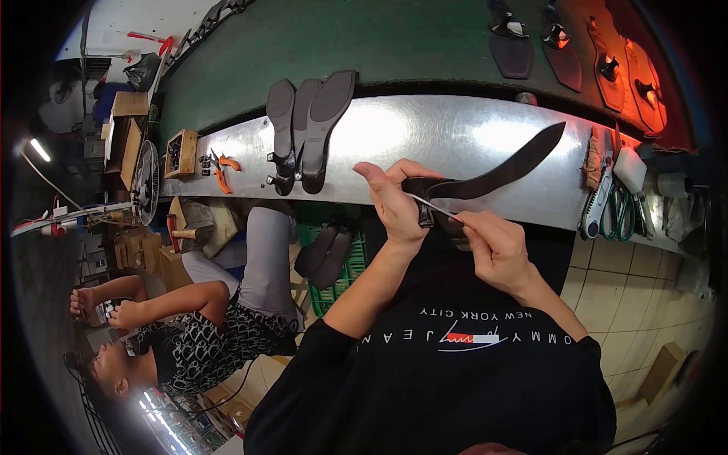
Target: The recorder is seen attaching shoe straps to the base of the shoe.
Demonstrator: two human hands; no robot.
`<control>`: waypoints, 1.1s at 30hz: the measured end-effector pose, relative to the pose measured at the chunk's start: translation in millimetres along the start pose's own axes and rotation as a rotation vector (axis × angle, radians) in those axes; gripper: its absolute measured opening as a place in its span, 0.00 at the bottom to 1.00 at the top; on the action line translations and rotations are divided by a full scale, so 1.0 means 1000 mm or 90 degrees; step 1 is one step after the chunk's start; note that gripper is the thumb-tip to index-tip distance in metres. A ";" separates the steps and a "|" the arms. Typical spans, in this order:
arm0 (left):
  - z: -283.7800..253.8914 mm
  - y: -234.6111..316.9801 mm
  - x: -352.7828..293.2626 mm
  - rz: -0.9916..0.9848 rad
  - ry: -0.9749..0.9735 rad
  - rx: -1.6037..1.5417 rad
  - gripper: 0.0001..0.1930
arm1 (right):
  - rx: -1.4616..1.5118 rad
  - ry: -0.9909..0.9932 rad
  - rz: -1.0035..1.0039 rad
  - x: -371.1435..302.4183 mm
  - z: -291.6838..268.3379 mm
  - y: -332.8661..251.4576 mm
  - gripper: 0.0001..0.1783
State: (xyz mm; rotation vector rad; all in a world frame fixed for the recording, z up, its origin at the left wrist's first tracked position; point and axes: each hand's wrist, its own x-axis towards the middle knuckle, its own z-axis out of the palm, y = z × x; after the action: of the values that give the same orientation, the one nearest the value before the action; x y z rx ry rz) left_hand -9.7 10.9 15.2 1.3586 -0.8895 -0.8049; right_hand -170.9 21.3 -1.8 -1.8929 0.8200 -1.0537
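Observation:
My left hand (398, 203) is wrapped round the heel end of a black heeled shoe sole (508, 168), its thumb pointing out to the left. The sole's long curved front reaches up and right over the metal worktop. Its small heel (426, 218) points down toward me below the left palm. In my right hand (497, 246), pinched between thumb and fingers, is a thin silvery metal tool (436, 206). The tool lies against the sole beside the heel; its exact kind I cannot make out.
On the metal worktop (379, 129) lie several heeled soles (326, 129), orange-handled pliers (220, 174) and a wooden box (181, 154). Scissors (601, 193) and other tools lie at the right. More soles (510, 53) rest on the green belt (425, 45). A co-worker (220, 326) is at left.

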 end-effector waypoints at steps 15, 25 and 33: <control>0.013 -0.024 0.001 -0.595 -0.025 -0.725 0.30 | -0.137 0.009 0.037 0.008 -0.009 -0.008 0.04; 0.018 -0.020 0.006 -0.564 -0.102 -0.543 0.37 | -0.077 -0.025 0.091 0.002 -0.004 -0.011 0.02; 0.012 -0.031 0.016 -0.611 -0.106 -0.535 0.38 | -0.076 -0.138 -0.017 -0.013 0.003 -0.019 0.04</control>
State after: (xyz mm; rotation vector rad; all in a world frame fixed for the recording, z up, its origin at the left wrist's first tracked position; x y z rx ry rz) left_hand -12.6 -10.9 -14.3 0.8943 0.1046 -1.7908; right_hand -170.9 41.6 9.3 -2.0807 0.7481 -0.8119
